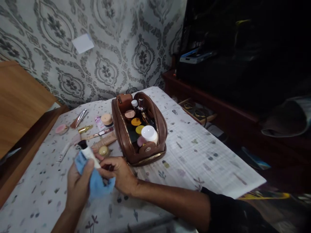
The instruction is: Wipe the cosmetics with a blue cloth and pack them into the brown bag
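Note:
My left hand [79, 187] grips a white tube with a black cap [87, 152] and a blue cloth [97, 186] wrapped round its lower part. My right hand [120, 176] pinches the cloth and the tube's lower end from the right. Just beyond the hands stands an open brown leather pouch [123, 129] holding several small jars and bottles, with a white round lid [149, 133] near its front. Left of the pouch lie loose cosmetics: a beige tube [107, 141], a small yellow jar [103, 150], a pink compact [61, 129] and a gold-capped stick [85, 129].
The table [199, 155] has a white cloth with a small leaf print; its right edge runs diagonally. A patterned wall [109, 48] stands behind. A wooden board [19, 100] is at the left. Dark furniture [218, 106] with a tray of trinkets sits to the right.

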A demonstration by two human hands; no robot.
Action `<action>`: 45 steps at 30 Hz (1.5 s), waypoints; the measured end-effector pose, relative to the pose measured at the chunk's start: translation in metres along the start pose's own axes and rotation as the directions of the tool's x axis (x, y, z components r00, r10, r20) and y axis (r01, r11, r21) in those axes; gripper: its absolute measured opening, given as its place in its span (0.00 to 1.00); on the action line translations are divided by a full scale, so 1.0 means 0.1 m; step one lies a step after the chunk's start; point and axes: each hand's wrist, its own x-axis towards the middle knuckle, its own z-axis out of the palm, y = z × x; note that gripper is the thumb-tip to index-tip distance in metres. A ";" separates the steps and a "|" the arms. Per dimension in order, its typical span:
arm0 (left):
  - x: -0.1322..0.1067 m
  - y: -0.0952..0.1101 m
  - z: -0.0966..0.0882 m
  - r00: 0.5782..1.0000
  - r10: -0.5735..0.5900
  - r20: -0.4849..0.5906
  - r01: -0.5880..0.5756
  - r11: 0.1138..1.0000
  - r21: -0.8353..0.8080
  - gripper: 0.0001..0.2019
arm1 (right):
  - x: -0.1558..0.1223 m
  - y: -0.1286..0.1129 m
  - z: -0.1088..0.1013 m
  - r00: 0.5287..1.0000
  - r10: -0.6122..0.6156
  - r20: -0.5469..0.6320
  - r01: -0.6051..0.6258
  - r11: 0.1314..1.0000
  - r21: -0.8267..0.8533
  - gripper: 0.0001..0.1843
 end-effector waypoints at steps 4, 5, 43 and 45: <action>0.02 -0.08 -0.02 0.990 -0.038 0.138 0.040 0.999 -0.007 0.21 | 0.00 -0.04 -0.02 0.999 0.036 -0.010 -0.036 0.998 -0.052 0.22; 0.04 -0.08 -0.06 0.990 -0.040 0.137 0.041 0.999 -0.007 0.21 | 0.00 -0.09 -0.04 0.999 0.041 0.006 -0.039 0.990 -0.133 0.20; 0.10 -0.49 0.08 0.614 -0.154 0.774 -0.196 0.920 0.338 0.12 | 0.38 -1.96 -1.04 0.991 -0.130 0.011 0.095 0.660 -0.745 0.05; 0.10 -0.53 0.04 0.674 -0.158 0.722 -0.133 0.935 0.329 0.13 | 0.46 -1.96 -1.00 1.000 -0.018 0.000 0.011 0.613 -0.790 0.06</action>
